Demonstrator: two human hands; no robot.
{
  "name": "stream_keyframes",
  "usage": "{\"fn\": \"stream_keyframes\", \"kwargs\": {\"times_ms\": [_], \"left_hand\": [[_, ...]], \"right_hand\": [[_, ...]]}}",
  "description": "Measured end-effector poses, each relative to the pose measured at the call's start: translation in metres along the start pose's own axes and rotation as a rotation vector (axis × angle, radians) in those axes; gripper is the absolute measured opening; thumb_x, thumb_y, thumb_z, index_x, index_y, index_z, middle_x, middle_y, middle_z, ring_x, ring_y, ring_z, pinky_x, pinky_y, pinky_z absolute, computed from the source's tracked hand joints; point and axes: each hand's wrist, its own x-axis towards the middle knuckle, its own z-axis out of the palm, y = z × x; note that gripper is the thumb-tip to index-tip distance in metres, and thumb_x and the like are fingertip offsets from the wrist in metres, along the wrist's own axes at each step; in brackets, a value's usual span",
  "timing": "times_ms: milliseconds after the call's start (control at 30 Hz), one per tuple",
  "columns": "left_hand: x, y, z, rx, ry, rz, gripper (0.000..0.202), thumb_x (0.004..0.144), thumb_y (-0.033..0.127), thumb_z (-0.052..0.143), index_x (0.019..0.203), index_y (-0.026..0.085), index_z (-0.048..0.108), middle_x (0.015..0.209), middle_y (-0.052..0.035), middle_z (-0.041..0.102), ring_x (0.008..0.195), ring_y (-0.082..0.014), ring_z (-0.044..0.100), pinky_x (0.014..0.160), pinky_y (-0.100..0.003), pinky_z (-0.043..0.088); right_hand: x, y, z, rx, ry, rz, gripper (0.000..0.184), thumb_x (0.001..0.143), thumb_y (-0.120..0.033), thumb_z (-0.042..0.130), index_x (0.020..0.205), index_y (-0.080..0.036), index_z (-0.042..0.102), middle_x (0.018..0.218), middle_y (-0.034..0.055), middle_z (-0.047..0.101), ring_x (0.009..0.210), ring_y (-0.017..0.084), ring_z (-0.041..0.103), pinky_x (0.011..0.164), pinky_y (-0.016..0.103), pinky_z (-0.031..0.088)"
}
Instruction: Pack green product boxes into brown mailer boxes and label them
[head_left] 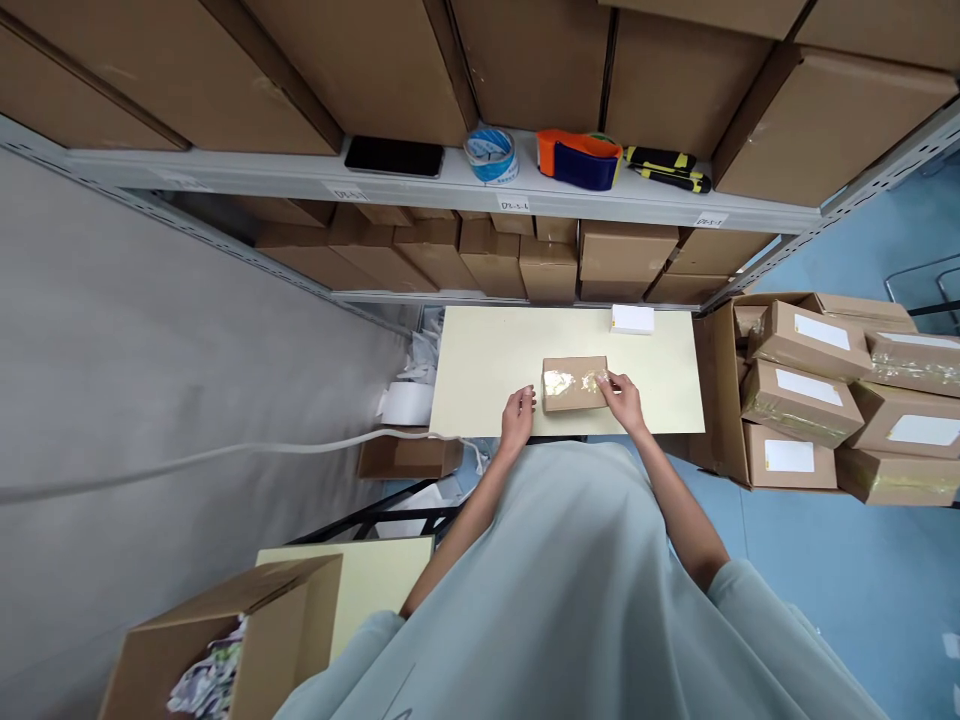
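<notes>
A small brown cardboard box [574, 397] with shiny clear tape across its top rests on the cream table [487, 340]. At its right side, my right hand [624, 402] grips the edge, thumb over the taped top. My left hand [519, 415] is just left of the box, apart from it, with fingers loosely curled and nothing visible in them. Behind the box, a white label stack [632, 320] lies near the table's back edge.
On the shelf [450, 170] above are a phone [394, 157], a tape roll [491, 155], an orange and blue tape dispenser [579, 160] and yellow-black cutters [667, 168]. A carton [720, 400] of labelled boxes stands right; an open carton [292, 630] lower left. A white cable [300, 448] crosses left.
</notes>
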Motion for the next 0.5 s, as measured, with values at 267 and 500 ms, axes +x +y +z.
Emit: {"fn": "stream_keyframes", "kwargs": {"times_ms": [267,500], "left_hand": [[0.013,-0.001,0.03,0.064,-0.064,-0.053,0.057,0.108,0.065,0.061,0.139,0.02,0.074,0.14,-0.0182,0.079,0.132,-0.0313,0.075,0.113,-0.045,0.059],[0.023,0.006,0.061,0.048,-0.102,-0.027,0.06,0.101,0.055,0.078,0.145,0.016,0.07,0.158,-0.0246,0.069,0.148,-0.0369,0.067,0.121,-0.049,0.055]], "right_hand": [[0.004,0.029,-0.048,0.033,0.167,0.085,0.087,0.098,-0.082,0.055,0.141,-0.009,0.075,0.133,0.0243,0.078,0.114,0.035,0.077,0.1,0.048,0.064],[-0.018,0.025,-0.059,-0.107,0.198,-0.031,0.074,0.102,-0.077,0.061,0.146,-0.019,0.075,0.158,0.0203,0.068,0.148,0.037,0.064,0.126,0.052,0.053]]}}
